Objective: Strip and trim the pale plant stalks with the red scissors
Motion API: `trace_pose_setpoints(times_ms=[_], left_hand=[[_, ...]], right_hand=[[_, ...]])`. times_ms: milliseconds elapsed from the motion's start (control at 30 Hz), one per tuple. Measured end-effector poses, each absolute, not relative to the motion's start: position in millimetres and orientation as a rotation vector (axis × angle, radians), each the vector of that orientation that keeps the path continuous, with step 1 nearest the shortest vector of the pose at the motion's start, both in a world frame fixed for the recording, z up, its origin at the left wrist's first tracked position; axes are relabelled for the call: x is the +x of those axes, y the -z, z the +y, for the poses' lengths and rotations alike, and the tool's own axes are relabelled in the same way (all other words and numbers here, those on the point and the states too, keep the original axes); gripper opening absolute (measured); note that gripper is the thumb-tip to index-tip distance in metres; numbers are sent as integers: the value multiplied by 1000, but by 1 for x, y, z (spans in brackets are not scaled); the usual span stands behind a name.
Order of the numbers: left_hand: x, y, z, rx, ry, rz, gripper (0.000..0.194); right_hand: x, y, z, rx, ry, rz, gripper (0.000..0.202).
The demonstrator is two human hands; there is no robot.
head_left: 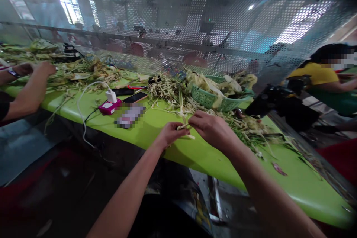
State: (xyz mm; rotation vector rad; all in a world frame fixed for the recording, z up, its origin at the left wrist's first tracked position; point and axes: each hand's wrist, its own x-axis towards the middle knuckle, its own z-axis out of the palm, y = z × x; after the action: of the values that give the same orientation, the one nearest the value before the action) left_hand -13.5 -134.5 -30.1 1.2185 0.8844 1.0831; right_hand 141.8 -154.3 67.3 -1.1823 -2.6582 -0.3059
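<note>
At the far left, a co-worker's bare hands [44, 69] are reaching into a long heap of dry, yellow-green plant stalks [92, 71], the rest of that person being mostly cut off by the edge. Next along, a thin white cable [79, 108] is curving up to a white plug [111, 96], which is sitting on a small magenta power box [106, 108]. A dark, flat phone with a pale rim [135, 97] is lying beyond, while pixelation is hiding a nearer flat rectangular object [129, 116]. Toward the middle, the left hand [173, 133] is clamping its fingers on a slender pale plant stem [183, 127] just above the table, and the right hand [208, 125] is pinching the stem's other end, its palm staying out of sight. Behind it, an oval green plastic basket with slotted walls [206, 96] is holding pale, wilted leafy plants [228, 83], some drooping over the rim and covering the bottom. Further right, a black object [262, 100] is showing too darkly to identify, and a person in a yellow and green top [323, 78] is partly leaving the view. A glossy lime-green table [156, 119] is carrying the things; behind, a perforated grey metal screen [173, 11] is blurring the room's shapes.
</note>
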Motion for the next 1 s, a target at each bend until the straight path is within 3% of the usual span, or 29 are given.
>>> trace_pose_setpoints(times_ms=[400, 600, 733, 1000], left_hand=[[-12, 32, -134, 1239, -1083, 885, 34], [-14, 28, -135, 1309, -1099, 881, 21], [-15, 28, -136, 1290, -1103, 864, 24], [-13, 32, -132, 1280, -1132, 913, 13]], right_hand=[[137, -64, -158, -1135, 482, -2711, 11], [133, -58, -158, -1026, 282, -2747, 21], [132, -58, -157, -988, 73, -2651, 34], [122, -49, -155, -936, -80, -2586, 38]])
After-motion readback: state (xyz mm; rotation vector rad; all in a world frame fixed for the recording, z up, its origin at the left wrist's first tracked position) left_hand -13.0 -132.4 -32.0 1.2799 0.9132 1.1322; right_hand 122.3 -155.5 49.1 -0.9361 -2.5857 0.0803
